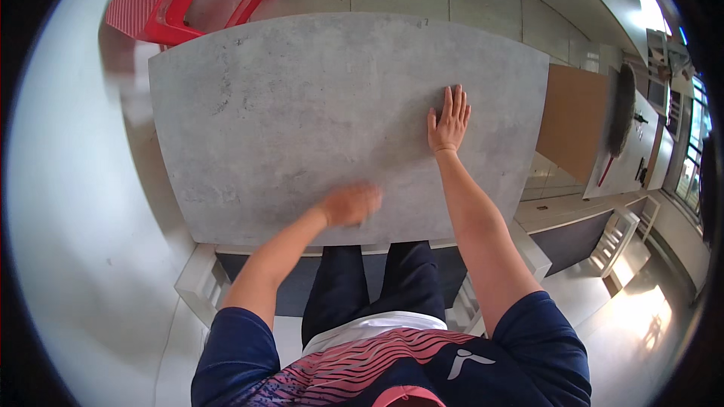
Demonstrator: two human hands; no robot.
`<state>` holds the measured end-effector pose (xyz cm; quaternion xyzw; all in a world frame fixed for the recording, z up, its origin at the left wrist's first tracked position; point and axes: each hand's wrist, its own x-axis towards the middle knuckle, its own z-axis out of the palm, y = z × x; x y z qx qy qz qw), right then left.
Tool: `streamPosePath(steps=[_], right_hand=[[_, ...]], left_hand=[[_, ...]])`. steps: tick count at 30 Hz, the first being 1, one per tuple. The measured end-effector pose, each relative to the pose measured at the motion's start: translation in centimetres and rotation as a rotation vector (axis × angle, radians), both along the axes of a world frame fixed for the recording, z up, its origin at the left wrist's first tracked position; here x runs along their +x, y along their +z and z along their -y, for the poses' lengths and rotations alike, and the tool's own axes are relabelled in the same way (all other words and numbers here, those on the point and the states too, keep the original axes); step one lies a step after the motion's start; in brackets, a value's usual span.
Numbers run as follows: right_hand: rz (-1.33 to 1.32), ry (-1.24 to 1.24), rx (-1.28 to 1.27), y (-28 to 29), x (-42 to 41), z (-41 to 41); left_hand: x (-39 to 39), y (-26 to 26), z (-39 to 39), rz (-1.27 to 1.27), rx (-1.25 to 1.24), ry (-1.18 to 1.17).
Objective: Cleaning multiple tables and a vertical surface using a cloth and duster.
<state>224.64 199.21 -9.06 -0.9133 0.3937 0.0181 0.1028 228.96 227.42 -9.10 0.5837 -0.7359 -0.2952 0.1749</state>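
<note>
A grey, stone-patterned tabletop (294, 102) spreads before me. On its right half my right hand (449, 124) lies flat, palm down, fingers pointing to the far edge and the thumb held apart. Nothing shows in or under it. My left hand (352, 203) is over the near middle of the tabletop, blurred by motion. Its fingers point right, towards the other arm. I see no object in it, but the blur hides how its fingers are set and whether it touches the surface.
A red plastic stool (186, 0) stands beyond the far left corner, near a white wall (68, 181). At right, a grey fluffy duster (622, 113) with a red handle lies on a white surface (616, 175), beside a brown board (571, 113). White slatted chairs (619, 240) stand lower right.
</note>
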Motion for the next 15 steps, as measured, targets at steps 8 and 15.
streamPosePath(steps=[8, 15], right_hand=[[-0.022, 0.027, -0.059, 0.1, -1.0, 0.2], [0.009, 0.046, -0.030, 0.3, 0.2, -0.9]], left_hand=[[8.2, 0.8, 1.7, 0.266, -0.065, -0.023], [26.6, 0.6, 11.6, 0.713, -0.214, 1.252]])
